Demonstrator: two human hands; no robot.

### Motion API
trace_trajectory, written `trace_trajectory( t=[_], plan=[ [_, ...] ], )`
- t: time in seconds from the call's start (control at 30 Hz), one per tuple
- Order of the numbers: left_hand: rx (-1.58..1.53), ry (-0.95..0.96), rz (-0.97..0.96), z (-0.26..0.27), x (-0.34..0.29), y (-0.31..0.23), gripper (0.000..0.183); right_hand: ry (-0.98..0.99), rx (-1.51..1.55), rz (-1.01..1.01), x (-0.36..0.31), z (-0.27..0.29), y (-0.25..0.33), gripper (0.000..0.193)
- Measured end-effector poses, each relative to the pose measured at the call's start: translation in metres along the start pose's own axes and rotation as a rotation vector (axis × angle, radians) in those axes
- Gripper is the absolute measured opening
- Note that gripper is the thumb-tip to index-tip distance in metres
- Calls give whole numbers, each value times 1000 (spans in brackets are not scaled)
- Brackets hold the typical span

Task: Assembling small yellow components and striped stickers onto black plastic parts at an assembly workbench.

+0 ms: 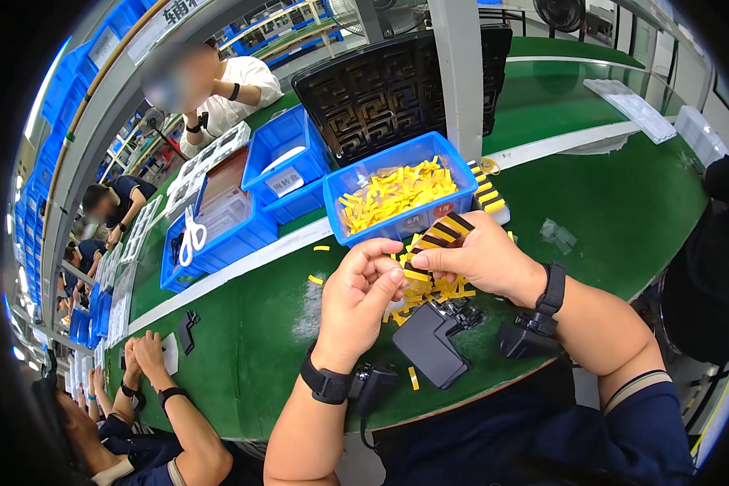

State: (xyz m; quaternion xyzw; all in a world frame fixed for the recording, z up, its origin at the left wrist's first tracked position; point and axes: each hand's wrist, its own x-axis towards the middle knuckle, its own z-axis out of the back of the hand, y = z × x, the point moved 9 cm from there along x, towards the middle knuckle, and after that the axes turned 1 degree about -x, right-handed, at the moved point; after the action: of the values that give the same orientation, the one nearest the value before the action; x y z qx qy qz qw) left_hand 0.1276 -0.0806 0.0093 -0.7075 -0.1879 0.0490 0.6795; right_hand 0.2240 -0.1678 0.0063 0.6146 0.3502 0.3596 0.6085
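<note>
Between the thumb and fingers of my right hand (494, 257) is a strip with black and yellow stripes (445, 232), held at a slant above the table. My left hand (361, 296) is close by on the strip's left, its thumb and fingers curled together; whatever is pinched there is too small to make out. Beneath both hands spreads a loose pile of short yellow pieces (448, 289). A flat black L-shaped part (431, 344) lies just nearer to me, against the pile. Beyond my hands stands a blue bin (332, 202) filled with similar yellow pieces.
Behind the bin rises a black patterned panel (373, 97) beside a grey post (459, 97). More blue boxes (279, 150) and white scissors (191, 236) are to the left. A co-worker's hands (146, 356) work at the left edge of the green table (275, 373). Another person sits opposite.
</note>
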Motion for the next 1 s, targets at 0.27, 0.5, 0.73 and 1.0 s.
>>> trace_trajectory(
  t=[0.27,0.5,0.73,1.0],
  plan=[
    [-12,24,31,0,1,4,27,-92,-176,254,-5,2,12,20],
    [789,-20,255,32,4,30,16,-243,-502,602,-15,13,38,11],
    [938,125,-18,-22,-10,-22,65,-354,-790,784,-26,11,47,11],
    [1230,255,-178,-67,-30,-36,91,-385,-537,666,-27,21,51,10]
  ],
)
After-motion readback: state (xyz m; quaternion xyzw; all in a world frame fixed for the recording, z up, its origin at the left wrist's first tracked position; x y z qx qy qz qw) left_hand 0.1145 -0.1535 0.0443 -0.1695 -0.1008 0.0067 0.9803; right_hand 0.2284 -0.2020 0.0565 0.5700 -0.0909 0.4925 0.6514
